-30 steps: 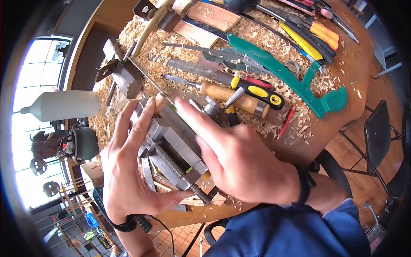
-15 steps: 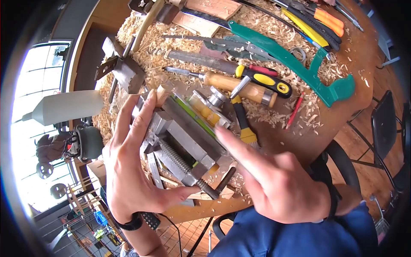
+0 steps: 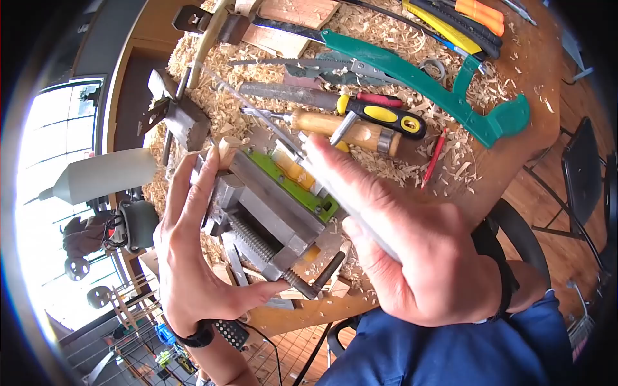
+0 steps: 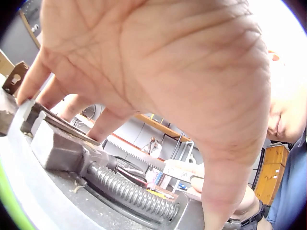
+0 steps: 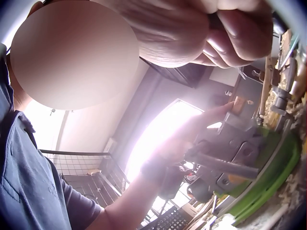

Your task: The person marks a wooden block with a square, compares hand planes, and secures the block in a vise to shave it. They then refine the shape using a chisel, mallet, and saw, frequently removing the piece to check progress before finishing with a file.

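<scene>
A grey metal vise (image 3: 277, 212) with a bright green base (image 3: 318, 206) stands on the bench, and a small wooden block (image 3: 226, 152) sticks up at its far end. My left hand (image 3: 193, 251) spans the vise with long, spread fingers. Its fingertips are right beside the block, and its thumb lies by the screw end. In the left wrist view the palm arches over the ridged screw (image 4: 134, 191). My right hand (image 3: 418, 257) grips a thin saw, index finger stretched along it. The toothed saw blade (image 4: 129, 152) points forward past the vise, to the right of the block.
Wood shavings (image 3: 199, 51) cover the far bench. A green-handled saw (image 3: 412, 71), a wooden-handled chisel (image 3: 335, 128), a yellow-and-black handle (image 3: 386, 116) and a red pencil (image 3: 434, 157) lie to the right. A hand plane (image 3: 187, 119) and a whitish bottle (image 3: 106, 177) are at the left.
My right hand with the saw drew back toward the body and right, away from the block, then lifted; more of the green base shows. My left hand stays on the vise.
</scene>
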A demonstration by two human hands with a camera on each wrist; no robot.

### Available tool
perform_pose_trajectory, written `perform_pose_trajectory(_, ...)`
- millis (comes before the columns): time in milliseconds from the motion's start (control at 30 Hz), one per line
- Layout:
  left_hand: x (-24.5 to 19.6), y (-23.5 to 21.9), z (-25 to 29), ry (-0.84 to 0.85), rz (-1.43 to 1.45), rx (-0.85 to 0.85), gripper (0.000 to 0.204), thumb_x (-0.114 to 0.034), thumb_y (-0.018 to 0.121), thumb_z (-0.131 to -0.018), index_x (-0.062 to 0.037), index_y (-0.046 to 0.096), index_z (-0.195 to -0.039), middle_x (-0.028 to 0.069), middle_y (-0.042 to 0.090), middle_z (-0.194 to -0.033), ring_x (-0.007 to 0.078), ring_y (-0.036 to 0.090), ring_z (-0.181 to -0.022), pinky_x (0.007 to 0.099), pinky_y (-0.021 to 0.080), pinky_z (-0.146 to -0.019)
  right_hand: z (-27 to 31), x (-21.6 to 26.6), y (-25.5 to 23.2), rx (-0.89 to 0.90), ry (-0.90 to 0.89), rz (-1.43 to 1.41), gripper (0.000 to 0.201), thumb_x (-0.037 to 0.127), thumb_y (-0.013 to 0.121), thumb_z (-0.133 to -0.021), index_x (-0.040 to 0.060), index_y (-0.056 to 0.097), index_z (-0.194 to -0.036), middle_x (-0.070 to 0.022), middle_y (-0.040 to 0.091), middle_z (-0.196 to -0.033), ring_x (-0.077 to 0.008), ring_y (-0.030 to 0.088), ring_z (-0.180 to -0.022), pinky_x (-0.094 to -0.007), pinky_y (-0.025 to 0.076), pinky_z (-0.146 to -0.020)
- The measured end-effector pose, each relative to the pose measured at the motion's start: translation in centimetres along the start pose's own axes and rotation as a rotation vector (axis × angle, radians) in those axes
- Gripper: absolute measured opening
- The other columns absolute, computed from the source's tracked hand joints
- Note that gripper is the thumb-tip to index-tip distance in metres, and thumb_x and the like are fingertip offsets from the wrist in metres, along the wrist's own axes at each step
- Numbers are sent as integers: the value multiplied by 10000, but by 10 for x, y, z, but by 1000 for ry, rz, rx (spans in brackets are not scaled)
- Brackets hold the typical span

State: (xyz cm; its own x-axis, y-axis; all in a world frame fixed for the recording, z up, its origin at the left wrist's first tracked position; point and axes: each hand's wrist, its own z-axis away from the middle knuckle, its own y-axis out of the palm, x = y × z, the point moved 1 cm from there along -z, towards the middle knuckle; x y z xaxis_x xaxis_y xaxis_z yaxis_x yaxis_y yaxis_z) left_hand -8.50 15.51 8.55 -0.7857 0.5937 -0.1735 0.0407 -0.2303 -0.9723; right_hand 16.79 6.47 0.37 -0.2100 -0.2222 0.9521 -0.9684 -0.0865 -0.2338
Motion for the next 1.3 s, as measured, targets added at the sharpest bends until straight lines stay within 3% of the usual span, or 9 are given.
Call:
perform_pose_trajectory(100,-2,0,1,11,63,-28,1405,-573,1014,-444,48,502,-1596,363,504,-1579,491,510,-1489,539,427,-1216,-7,-3,-10,-38,-40,129,564,-5,605,-1030,-139,474,-1561,-324,643,-1465,-429,734,-1236,-418,603,-1009)
perform_pose_trajectory(300,5,-4,23,-49,128,38,1362,-380,985,-358,-76,547,-1612,368,456,-1620,575,551,-1421,609,480,-1151,-35,-30,-37,-133,-244,570,516,96,737,-943,-27,666,-1439,-169,742,-1034,-309,731,-803,-403,578,-738)
perform_pose_trajectory(433,6,-8,36,-88,157,162,1380,-362,980,-360,-77,523,-1631,342,373,-1685,544,428,-1533,678,295,-1254,-65,-59,-34,-207,-409,734,453,134,793,-883,122,773,-1336,-32,631,-725,-230,605,-631,-378,493,-554)
perform_pose_trajectory(733,13,8,57,-22,332,31,1234,-397,948,-509,-19,536,-1609,372,315,-1717,557,320,-1598,689,215,-1287,-78,-70,-27,-139,-416,930,347,171,802,-875,143,824,-1220,-18,648,-849,-227,618,-835,-403,513,-729)
perform_pose_trajectory(867,-4,6,85,-91,267,-106,1035,-360,931,-606,-35,626,-1540,360,431,-1658,553,396,-1560,662,303,-1265,-79,-54,-10,-199,-508,639,273,76,827,-831,76,827,-1104,-62,702,-941,-246,643,-912,-406,512,-794)
perform_pose_trajectory(1033,-29,5,107,-160,224,-176,824,-253,930,-691,-41,696,-1452,259,624,-1532,526,514,-1487,651,375,-1229,-86,-37,38,110,-348,176,242,66,805,-887,6,796,-1122,-168,755,-1051,-350,724,-911,-441,586,-842)
perform_pose_trajectory(1200,-40,19,118,-121,289,-215,743,-271,895,-764,-50,692,-1443,199,695,-1448,462,631,-1376,618,435,-1207,-102,-35,55,236,-259,179,173,104,820,-890,20,810,-1042,-163,747,-906,-345,728,-810,-416,553,-715)
perform_pose_trajectory(1267,-43,25,118,-110,330,-253,740,-263,917,-738,-27,705,-1406,212,692,-1453,448,637,-1379,596,423,-1225,-100,-32,57,200,-202,127,132,132,813,-939,1,798,-932,-153,716,-748,-186,659,-629,-366,488,-598)
perform_pose_trajectory(1300,-43,29,119,-110,342,-276,739,-258,918,-737,-34,705,-1408,208,689,-1459,449,633,-1382,597,425,-1225,-100,-28,57,229,-130,149,132,157,810,-926,27,805,-902,-167,706,-727,-260,668,-601,-402,484,-580)
